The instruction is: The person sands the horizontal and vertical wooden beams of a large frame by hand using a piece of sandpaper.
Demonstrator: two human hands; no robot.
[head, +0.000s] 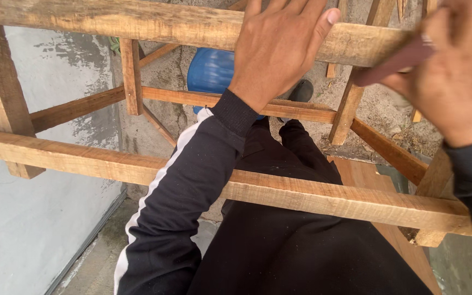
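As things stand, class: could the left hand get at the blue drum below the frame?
Probably yes: the left hand lies flat on the top rail, and an open gap between rails sits above the blue drum.

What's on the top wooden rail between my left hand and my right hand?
In the head view, only bare rail lies between the left hand pressed flat on it and the right hand, which holds a reddish-brown sanding piece against it.

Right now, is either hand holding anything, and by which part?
The right hand grips a folded reddish-brown sanding sheet by its right end. The left hand holds nothing, lying flat on the rough wooden rail.
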